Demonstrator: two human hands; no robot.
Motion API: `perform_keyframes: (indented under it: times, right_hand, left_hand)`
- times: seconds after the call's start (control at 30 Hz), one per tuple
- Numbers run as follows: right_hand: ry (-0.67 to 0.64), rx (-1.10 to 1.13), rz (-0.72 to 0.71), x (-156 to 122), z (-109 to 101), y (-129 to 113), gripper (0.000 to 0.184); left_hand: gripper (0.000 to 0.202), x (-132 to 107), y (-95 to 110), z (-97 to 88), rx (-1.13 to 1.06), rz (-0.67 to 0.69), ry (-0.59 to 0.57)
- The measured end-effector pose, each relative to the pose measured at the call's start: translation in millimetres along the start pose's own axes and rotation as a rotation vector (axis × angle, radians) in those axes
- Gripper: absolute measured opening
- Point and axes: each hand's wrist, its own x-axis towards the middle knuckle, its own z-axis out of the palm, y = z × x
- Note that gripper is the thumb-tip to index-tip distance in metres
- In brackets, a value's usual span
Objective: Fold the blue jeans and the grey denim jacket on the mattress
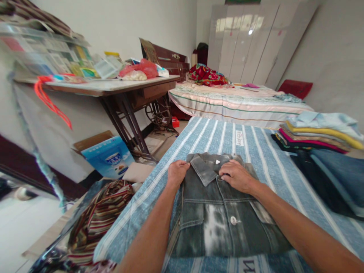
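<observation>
A dark grey denim jacket [196, 212] with pale bleached patches lies folded on the blue-and-white striped bedcover [210, 132], its collar [205, 170] toward the far side. My left hand [178, 172] pinches the jacket's left shoulder edge beside the collar. On the other side of the collar, my right hand [237, 176] is closed on the collar, near the top button. A metal button [233, 220] shows on the front placket. The fingertips of my right hand are partly hidden in the cloth.
Folded clothes [315, 138] and folded jeans [338, 174] are stacked at the right. To the left stand a sewing-machine table [113, 89] with bags and boxes, a blue carton [109, 155] and striped cloth [96, 223]. A second bed [227, 100] and a wardrobe [244, 41] are behind.
</observation>
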Motion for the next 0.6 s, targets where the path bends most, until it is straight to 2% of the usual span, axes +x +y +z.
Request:
perform_keyframes:
  times: [0.23,0.4,0.43,0.5,0.6]
  right_hand:
    - [0.04,0.007,0.026,-2.7,6.3,-1.6,0.015]
    - [0.065,0.017,0.037,-3.6,8.9,-0.9,0.015]
    - [0.07,0.018,0.038,-3.6,9.0,-0.9,0.015]
    - [0.077,0.019,0.035,-3.6,8.5,-1.0,0.015]
    - [0.085,0.022,0.022,-3.7,7.1,-1.7,0.015]
  left_hand:
    - [0.013,-1.7,5.0,-1.6,0.105,0.047,0.002]
    - [0.016,-13.8,25.6,-7.1,0.246,0.144,0.056]
    - [0.02,-17.7,31.6,-7.9,0.273,0.207,0.065]
    - [0.024,-26.0,43.4,-8.1,0.329,0.415,0.042]
    - [0.023,-37.6,57.0,-4.5,0.415,0.798,-0.157]
